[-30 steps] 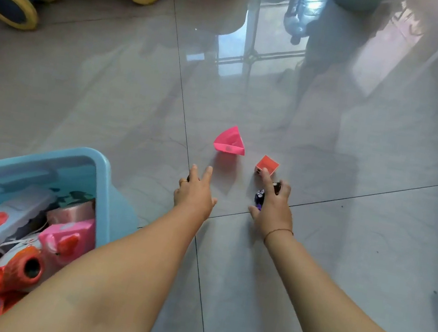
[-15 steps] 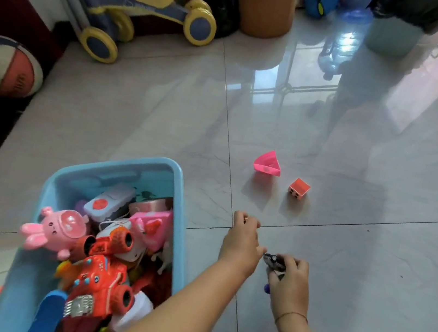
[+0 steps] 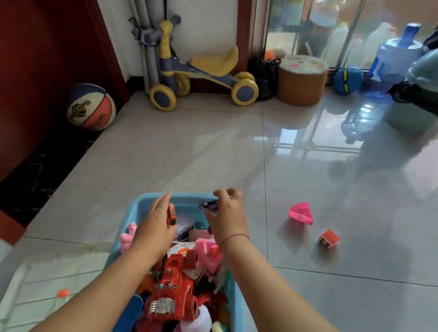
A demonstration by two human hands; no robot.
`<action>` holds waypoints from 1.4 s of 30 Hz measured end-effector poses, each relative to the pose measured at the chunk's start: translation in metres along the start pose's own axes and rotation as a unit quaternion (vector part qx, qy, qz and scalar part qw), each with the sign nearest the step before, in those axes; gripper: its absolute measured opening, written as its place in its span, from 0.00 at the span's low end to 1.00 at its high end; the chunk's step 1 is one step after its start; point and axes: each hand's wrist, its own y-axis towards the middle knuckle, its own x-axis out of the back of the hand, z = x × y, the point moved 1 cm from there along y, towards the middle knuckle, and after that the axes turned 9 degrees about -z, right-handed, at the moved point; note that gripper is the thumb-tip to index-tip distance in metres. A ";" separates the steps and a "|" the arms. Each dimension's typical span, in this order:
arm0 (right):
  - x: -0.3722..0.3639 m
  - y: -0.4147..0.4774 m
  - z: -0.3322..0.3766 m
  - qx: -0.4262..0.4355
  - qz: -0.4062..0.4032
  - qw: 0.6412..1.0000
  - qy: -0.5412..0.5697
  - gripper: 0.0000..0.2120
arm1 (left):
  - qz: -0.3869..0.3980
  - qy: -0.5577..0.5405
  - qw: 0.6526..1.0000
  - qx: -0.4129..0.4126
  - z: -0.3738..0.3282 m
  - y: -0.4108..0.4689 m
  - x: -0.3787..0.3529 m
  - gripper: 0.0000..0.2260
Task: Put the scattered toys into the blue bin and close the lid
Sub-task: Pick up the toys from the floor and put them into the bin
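The blue bin (image 3: 133, 209) stands on the floor in front of me, packed with toys, among them a red toy truck (image 3: 174, 288). My left hand (image 3: 155, 227) is over the bin's far end, shut on a small orange toy car (image 3: 172, 216). My right hand (image 3: 226, 213) hovers above the bin's far rim, pinching a small dark toy car (image 3: 209, 204). On the tiles to the right of the bin lie a pink wedge-shaped toy (image 3: 301, 213) and a small red block house (image 3: 329, 238).
A whitish lid (image 3: 43, 287) lies flat on the floor left of the bin. A basketball (image 3: 91, 107) rests by the red door. Against the far wall are a ride-on trike (image 3: 198, 73), a round stool (image 3: 301, 80), a water jug (image 3: 395, 59) and a trash can (image 3: 430, 93).
Both hands picked small cars off the floor and carried them left, over the bin. My view has swung up and left, and the far wall and door show now.
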 end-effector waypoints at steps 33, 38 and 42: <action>0.076 0.050 -0.363 -0.157 -0.118 0.959 -0.203 0.20 | 0.188 0.210 0.913 -0.295 -0.173 0.085 -0.363 0.21; 0.060 0.016 -0.359 -0.151 -0.194 0.950 -0.194 0.11 | 0.110 0.122 0.956 -0.242 -0.144 0.039 -0.358 0.11; 0.053 -0.024 -0.340 -0.174 -0.178 0.948 -0.197 0.19 | 0.173 0.141 0.950 -0.218 -0.138 0.001 -0.335 0.12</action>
